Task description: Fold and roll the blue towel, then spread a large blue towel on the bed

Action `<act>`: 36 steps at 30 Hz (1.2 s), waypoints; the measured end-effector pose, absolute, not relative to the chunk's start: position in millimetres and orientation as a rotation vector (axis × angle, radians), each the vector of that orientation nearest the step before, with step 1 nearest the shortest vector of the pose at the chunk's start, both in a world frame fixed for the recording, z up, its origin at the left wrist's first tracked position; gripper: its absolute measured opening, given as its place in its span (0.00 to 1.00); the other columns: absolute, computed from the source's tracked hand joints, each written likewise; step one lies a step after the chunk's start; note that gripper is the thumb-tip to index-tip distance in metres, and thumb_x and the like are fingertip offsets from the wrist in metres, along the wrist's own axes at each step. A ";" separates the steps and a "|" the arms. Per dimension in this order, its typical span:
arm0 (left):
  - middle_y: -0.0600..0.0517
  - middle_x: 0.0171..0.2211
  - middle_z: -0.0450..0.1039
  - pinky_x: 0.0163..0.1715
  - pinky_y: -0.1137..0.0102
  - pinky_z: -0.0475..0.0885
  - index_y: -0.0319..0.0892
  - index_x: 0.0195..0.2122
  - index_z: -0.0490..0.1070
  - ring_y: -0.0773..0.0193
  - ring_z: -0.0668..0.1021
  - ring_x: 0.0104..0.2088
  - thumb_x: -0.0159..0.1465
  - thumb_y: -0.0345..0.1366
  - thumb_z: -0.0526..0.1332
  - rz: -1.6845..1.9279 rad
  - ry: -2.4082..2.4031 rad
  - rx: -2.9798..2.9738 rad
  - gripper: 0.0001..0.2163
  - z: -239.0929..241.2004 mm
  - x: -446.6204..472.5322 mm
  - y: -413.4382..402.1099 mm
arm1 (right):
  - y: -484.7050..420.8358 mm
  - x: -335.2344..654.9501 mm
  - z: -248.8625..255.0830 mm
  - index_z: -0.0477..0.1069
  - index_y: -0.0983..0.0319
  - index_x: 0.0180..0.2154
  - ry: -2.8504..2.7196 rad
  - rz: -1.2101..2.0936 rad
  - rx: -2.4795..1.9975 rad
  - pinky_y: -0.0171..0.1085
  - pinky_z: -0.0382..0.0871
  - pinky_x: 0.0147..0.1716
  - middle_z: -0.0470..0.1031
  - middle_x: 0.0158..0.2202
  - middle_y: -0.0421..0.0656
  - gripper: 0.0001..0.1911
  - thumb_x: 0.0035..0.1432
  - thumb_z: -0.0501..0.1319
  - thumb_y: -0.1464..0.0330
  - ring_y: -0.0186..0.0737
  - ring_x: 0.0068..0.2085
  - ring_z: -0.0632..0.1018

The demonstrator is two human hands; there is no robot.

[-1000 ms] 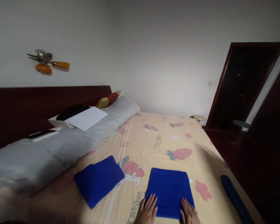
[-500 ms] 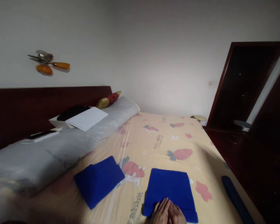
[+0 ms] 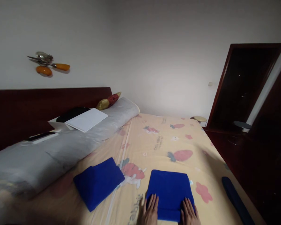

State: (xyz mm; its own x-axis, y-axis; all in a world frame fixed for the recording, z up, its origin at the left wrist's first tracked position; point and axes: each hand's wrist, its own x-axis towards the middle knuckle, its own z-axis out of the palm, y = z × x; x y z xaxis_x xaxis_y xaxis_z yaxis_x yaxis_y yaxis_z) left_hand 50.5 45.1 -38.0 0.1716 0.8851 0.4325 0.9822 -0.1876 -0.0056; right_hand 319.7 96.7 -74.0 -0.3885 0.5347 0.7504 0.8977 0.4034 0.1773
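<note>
Left hand (image 3: pixel 151 208) and right hand (image 3: pixel 189 212) spread flat, pressing the near edge of a folded blue towel (image 3: pixel 170 192). Another folded towel (image 3: pixel 98 182) at nine o'clock (seemingly finished). Rolled blue cloth (image 3: pixel 234 198) at three o'clock, untouched.

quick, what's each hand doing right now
Left hand: open, flat on the near left edge of the folded blue towel.
Right hand: open, flat on the towel's near right edge.

2 blue towels (image 3: pixel 170 192), cream strawberry-print sheet (image 3: pixel 164 140)

Dim, soft daylight; dark right side; wide-angle edge distortion; slight blur.
</note>
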 end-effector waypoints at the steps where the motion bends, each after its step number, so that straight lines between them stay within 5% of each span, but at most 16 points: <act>1: 0.56 0.62 0.59 0.56 0.62 0.67 0.50 0.66 0.40 0.65 0.67 0.60 0.58 0.22 0.47 -0.509 -1.753 -2.188 0.36 -40.9 59.8 47.7 | 95.8 311.3 -71.8 0.73 0.62 0.50 -2.101 -0.786 -1.166 0.48 0.74 0.44 0.73 0.53 0.49 0.21 0.56 0.54 0.64 0.50 0.51 0.76; 5: 0.59 0.60 0.64 0.54 0.71 0.69 0.49 0.67 0.42 0.70 0.70 0.57 0.57 0.22 0.48 -0.623 -1.590 -2.320 0.36 -54.8 95.7 56.8 | 92.9 279.5 -67.1 0.70 0.61 0.53 -2.305 -0.609 -0.992 0.39 0.74 0.45 0.72 0.54 0.44 0.25 0.53 0.55 0.68 0.44 0.52 0.76; 12: 0.59 0.60 0.65 0.52 0.68 0.70 0.52 0.66 0.47 0.66 0.72 0.56 0.63 0.34 0.52 -0.698 -1.643 -2.330 0.29 -71.3 106.2 63.3 | 92.8 269.0 -66.5 0.68 0.60 0.55 -2.433 -0.273 -1.056 0.38 0.75 0.46 0.70 0.55 0.43 0.26 0.54 0.55 0.69 0.44 0.53 0.75; 24: 0.58 0.64 0.56 0.56 0.65 0.66 0.55 0.65 0.37 0.64 0.67 0.61 0.68 0.42 0.49 -0.546 -1.718 -2.460 0.27 -30.9 90.5 53.0 | 87.9 277.2 -48.1 0.65 0.58 0.57 -2.326 -0.378 -1.004 0.38 0.73 0.46 0.71 0.55 0.41 0.24 0.60 0.55 0.63 0.42 0.53 0.75; 36: 0.56 0.62 0.60 0.55 0.49 0.63 0.62 0.63 0.49 0.55 0.69 0.59 0.67 0.38 0.47 -0.587 -2.109 -1.914 0.23 -25.7 27.3 26.0 | 94.3 338.4 -71.0 0.70 0.53 0.53 -1.992 -0.548 -1.260 0.48 0.73 0.45 0.77 0.50 0.44 0.21 0.60 0.51 0.62 0.49 0.48 0.78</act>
